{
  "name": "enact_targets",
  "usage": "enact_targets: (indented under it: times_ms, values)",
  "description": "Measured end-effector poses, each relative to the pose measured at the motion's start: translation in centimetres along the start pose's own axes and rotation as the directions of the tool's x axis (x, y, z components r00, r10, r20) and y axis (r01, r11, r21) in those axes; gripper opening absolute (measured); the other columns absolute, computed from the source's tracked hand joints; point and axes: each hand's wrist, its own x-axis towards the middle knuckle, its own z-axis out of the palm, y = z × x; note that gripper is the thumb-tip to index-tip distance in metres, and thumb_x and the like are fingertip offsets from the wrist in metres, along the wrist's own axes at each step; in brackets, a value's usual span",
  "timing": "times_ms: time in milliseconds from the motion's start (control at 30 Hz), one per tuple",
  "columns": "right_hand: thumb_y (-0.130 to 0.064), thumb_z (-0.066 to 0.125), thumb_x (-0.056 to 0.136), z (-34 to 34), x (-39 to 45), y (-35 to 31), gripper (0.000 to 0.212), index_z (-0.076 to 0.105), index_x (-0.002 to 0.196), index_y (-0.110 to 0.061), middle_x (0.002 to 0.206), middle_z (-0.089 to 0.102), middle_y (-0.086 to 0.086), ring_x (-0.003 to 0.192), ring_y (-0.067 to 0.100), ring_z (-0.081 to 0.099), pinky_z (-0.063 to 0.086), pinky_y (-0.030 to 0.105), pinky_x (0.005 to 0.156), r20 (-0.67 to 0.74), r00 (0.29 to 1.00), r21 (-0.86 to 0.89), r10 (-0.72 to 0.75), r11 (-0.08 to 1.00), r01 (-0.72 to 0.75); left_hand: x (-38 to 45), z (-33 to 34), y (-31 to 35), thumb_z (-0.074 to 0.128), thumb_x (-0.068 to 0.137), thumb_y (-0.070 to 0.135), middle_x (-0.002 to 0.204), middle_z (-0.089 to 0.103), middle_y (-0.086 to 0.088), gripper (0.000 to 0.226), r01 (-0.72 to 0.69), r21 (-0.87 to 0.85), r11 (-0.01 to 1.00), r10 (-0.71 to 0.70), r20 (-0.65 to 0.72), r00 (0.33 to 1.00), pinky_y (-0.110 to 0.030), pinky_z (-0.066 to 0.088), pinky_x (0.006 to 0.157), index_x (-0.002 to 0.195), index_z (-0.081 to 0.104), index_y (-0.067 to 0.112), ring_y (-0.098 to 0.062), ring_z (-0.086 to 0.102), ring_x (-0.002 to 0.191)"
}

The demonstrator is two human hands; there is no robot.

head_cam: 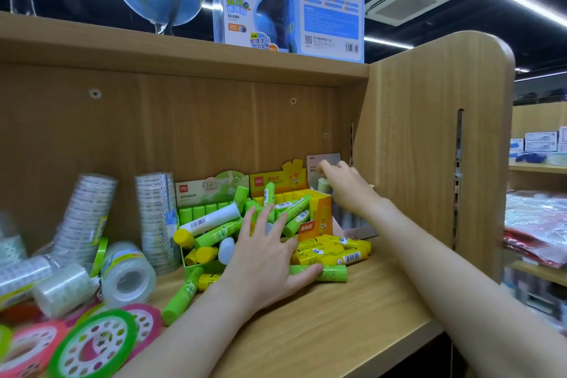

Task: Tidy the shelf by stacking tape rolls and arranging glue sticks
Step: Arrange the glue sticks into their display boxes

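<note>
On a wooden shelf [352, 316], the left hand [264, 258] lies flat, fingers spread, on loose glue sticks [331, 250]. The right hand [346, 186] pinches a pale stick [323, 185] at a grey box [325, 163]. Tape rolls [129, 273] lie left.

bright overhead strips, perhaps edge-blurred

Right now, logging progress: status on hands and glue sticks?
Left hand open over glue sticks. Right hand at grey box. Tape rolls unstacked.
</note>
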Motion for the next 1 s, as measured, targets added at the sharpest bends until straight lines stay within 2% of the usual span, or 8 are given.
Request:
enact_targets:
  times_ms: [133,233,367,500,633,800,900,1000]
  values:
    - [-0.009,0.053,0.09,0.8,0.2,0.8,0.034,0.05,0.124,-0.013,0.135,0.042,0.006,0.12,0.027,0.034,0.033,0.035,0.091,-0.071,0.997,-0.061,-0.012,0.998,0.007,0.0,0.3,-0.1,0.026,0.083,0.07,0.112,0.067,-0.01,0.067,-0.002,0.009,1.0,0.002,-0.017,1.0,-0.049,0.02,0.101,0.077,0.076,0.027,-0.037,0.055,0.115]
    - [-0.002,0.047,0.091,0.2,0.9,1.4,0.043,0.053,0.128,-0.023,0.141,0.037,0.002,0.127,0.026,0.027,0.031,0.041,0.097,0.059,0.997,0.034,0.049,0.998,-0.051,0.0,0.4,-0.1,0.027,0.082,0.07,0.113,0.067,-0.011,0.066,-0.008,0.003,1.0,0.008,-0.022,1.0,-0.048,0.019,0.102,0.077,0.075,0.026,-0.038,0.054,0.116]
    - [0.005,0.042,0.088,-0.7,1.5,2.1,0.055,0.049,0.134,-0.026,0.143,0.042,-0.003,0.133,0.024,0.024,0.028,0.05,0.103,0.219,0.975,0.108,0.031,0.993,-0.056,0.0,0.5,-0.1,0.027,0.082,0.07,0.112,0.067,-0.01,0.064,-0.015,0.013,1.0,0.015,-0.035,0.999,-0.048,0.02,0.1,0.073,0.074,0.026,-0.038,0.055,0.115]
    - [0.009,0.038,0.084,-0.7,1.8,2.8,0.06,0.052,0.131,-0.024,0.142,0.046,0.0,0.134,0.024,0.033,0.031,0.051,0.106,0.251,0.968,0.163,0.01,0.985,-0.052,0.0,0.6,-0.1,0.026,0.083,0.069,0.111,0.068,-0.01,0.065,-0.021,0.016,1.0,0.021,-0.043,0.999,-0.048,0.023,0.098,0.073,0.074,0.027,-0.038,0.056,0.114]
    - [0.011,0.033,0.079,-0.6,1.8,2.8,0.065,0.053,0.13,-0.024,0.141,0.047,0.0,0.135,0.024,0.035,0.032,0.048,0.108,0.237,0.971,0.191,0.021,0.979,-0.068,0.0,0.7,-0.2,0.015,0.087,0.07,0.114,0.066,-0.01,0.074,-0.024,0.013,1.0,0.025,-0.041,0.999,-0.049,0.023,0.097,0.076,0.074,0.026,-0.037,0.056,0.115]
    - [0.005,0.038,0.086,-0.6,1.5,1.6,0.051,0.054,0.129,-0.018,0.136,0.048,0.005,0.129,0.027,0.039,0.035,0.044,0.103,0.183,0.983,0.134,0.026,0.99,-0.051,-0.1,0.7,-0.2,0.014,0.088,0.07,0.116,0.065,-0.01,0.076,-0.021,0.002,1.0,0.021,-0.039,0.999,-0.05,0.023,0.097,0.079,0.074,0.025,-0.038,0.055,0.115]
    - [-0.004,0.05,0.088,-0.2,1.7,0.9,0.026,0.063,0.11,-0.009,0.117,0.057,0.012,0.111,0.029,0.052,0.043,0.038,0.091,0.062,0.998,0.185,0.005,0.983,-0.016,-0.1,0.7,-0.2,0.014,0.088,0.07,0.116,0.065,-0.011,0.075,-0.017,0.002,1.0,0.017,-0.023,1.0,-0.051,0.023,0.097,0.079,0.074,0.025,-0.037,0.055,0.115]
    - [-0.006,0.06,0.085,-0.3,2.0,1.2,0.012,0.063,0.096,-0.005,0.105,0.06,0.014,0.099,0.027,0.057,0.045,0.035,0.084,0.029,0.999,0.271,0.016,0.962,-0.024,-0.1,0.9,-0.2,0.015,0.088,0.07,0.117,0.065,-0.01,0.074,-0.02,-0.002,1.0,0.02,-0.023,1.0,-0.051,0.023,0.097,0.08,0.074,0.025,-0.036,0.055,0.116]
